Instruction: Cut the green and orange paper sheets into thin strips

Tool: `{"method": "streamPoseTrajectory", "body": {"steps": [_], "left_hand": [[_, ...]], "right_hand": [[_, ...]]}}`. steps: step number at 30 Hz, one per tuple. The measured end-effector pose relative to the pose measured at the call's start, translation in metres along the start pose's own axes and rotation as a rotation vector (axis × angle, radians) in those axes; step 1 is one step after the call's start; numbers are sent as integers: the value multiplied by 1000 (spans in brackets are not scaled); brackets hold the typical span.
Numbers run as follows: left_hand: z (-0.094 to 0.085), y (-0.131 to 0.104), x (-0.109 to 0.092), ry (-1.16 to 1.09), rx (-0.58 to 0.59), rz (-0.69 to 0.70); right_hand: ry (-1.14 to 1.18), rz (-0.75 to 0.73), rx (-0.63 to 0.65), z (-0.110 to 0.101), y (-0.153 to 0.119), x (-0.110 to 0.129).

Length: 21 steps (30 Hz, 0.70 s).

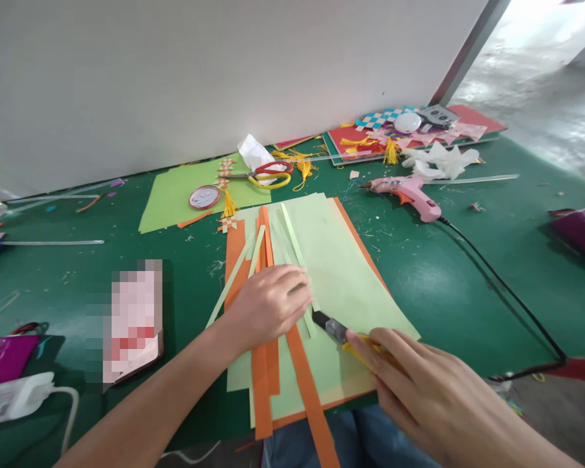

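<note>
Your right hand [414, 374] closed around a knife [330, 325]; your left hand [270, 299] curled over cut strips [262, 396], grip unclear. Most green paper [353, 273] appeared uncut.

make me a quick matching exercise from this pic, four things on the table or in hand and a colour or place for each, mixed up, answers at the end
Column 1
1. glue gun
2. scissors
3. cutter knife
4. charger plug

Column 2
A. white, near the left edge of the view
B. gripped in the right hand
C. one red handle loop and one yellow, lying partly over the bright green paper
D. pink, with a black cord

Right pairs: 1-D, 2-C, 3-B, 4-A
</note>
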<state>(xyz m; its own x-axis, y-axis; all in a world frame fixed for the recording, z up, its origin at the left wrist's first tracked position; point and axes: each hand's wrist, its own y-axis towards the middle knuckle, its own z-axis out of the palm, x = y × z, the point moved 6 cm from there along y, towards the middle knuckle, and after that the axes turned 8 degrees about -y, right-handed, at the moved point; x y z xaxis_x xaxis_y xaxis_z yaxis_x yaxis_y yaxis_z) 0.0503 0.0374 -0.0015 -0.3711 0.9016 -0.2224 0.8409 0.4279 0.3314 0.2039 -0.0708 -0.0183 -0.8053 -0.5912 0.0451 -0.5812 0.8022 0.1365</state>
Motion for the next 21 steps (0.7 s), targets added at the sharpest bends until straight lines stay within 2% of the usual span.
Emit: {"method": "streamPoseTrajectory", "body": {"steps": [21], "left_hand": [[1,0,0,-11,27,-16]], "right_hand": [[-22,17,-36,-3,0,1]]}}
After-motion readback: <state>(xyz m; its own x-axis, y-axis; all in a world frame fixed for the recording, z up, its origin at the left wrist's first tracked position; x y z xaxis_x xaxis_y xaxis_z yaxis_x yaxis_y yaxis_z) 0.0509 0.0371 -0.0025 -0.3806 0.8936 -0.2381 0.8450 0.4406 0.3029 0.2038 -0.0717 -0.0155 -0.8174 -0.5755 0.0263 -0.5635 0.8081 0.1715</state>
